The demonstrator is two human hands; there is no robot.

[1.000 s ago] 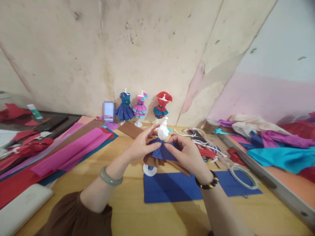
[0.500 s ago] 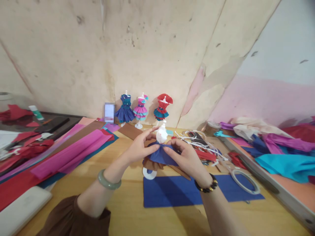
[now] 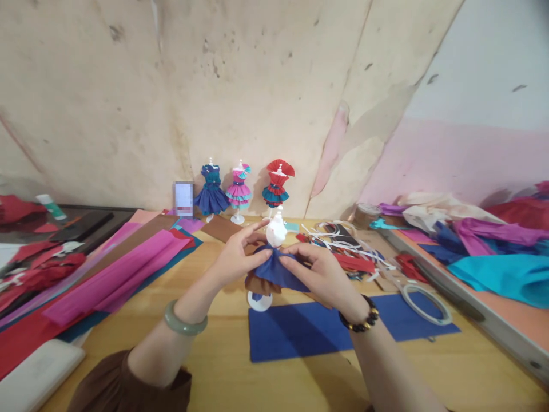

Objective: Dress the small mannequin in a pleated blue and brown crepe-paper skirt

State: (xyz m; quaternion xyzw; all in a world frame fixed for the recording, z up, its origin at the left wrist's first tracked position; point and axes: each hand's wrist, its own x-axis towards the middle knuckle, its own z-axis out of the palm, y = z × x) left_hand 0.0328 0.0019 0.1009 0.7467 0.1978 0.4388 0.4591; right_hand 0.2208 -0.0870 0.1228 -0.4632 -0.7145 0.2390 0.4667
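Observation:
A small white mannequin (image 3: 275, 233) stands upright on a round white base (image 3: 259, 301) in the middle of the table. Around its waist sits a blue paper skirt (image 3: 285, 273), over a ruffled brown layer (image 3: 262, 284). My left hand (image 3: 242, 254) pinches the skirt's top edge at the left of the waist, its fingers reaching behind the figure. From the right, my right hand (image 3: 315, 272) grips the same blue skirt near the front of the waist, thumb in front. Fingers behind the mannequin are partly hidden.
Three dressed mannequins, one in a red dress (image 3: 277, 186), stand by the wall. A blue sheet (image 3: 300, 332) lies in front, a tape roll (image 3: 426, 304) on its right end. Coloured sheets (image 3: 115, 274) cover the left; scraps and strips (image 3: 351, 252) lie right.
The view has shifted slightly, so most things appear a little further left. Both hands stay at the mannequin's waist, holding the blue skirt.

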